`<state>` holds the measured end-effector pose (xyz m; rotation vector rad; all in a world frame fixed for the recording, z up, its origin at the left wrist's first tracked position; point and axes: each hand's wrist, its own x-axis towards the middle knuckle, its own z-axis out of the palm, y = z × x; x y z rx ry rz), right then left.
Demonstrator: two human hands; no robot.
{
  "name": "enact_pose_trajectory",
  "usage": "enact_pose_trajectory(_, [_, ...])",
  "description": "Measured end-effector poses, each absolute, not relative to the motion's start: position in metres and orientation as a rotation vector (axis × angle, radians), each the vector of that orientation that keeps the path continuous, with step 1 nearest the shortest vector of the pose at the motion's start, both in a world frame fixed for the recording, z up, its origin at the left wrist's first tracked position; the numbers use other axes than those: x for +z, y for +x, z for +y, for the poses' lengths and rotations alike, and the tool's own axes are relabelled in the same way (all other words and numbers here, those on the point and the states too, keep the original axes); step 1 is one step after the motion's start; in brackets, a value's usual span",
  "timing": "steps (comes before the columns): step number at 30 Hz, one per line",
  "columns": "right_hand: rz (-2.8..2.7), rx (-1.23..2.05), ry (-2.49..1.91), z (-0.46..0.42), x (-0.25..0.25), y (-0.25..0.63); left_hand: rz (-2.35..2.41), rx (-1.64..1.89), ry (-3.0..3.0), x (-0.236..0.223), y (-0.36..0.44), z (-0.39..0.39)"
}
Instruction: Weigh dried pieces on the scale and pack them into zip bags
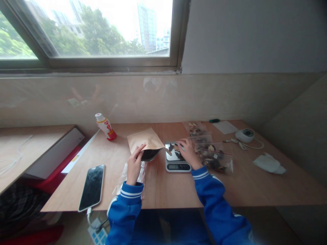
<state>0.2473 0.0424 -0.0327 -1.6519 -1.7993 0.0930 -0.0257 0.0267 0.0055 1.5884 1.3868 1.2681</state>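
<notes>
My left hand [135, 165] grips the near edge of a brown kraft paper bag [145, 139], thumb on top. The bag lies tilted, its dark mouth facing me and its right corner close to the scale. A small digital kitchen scale [178, 167] with a shiny plate stands right of the bag. Several brown dried pieces [170, 148] lie on that plate. Over its right side is my right hand [188, 152], fingers bent and drawn together at the pieces; what they pinch is too small to tell. Beneath my left wrist lies a clear plastic bag [141, 173].
Clear zip bags [213, 158] with dark dried pieces line the right of the scale. Farther right are a white camera [244, 135] with its cable and a crumpled white item [269, 164]. A phone [92, 187] and a red-white bottle [106, 127] are at left.
</notes>
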Motion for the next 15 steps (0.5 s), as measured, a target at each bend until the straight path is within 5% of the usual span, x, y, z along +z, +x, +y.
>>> enact_pose_trajectory(7, [-2.183,-0.014,-1.615,0.017,-0.033,0.217,1.381,1.288,1.578,0.006,-0.027,0.028])
enact_pose_trajectory(15, [-2.019,0.421,-1.208,-0.007,-0.007,0.189,1.353,1.296,1.542,0.002,-0.020,0.024])
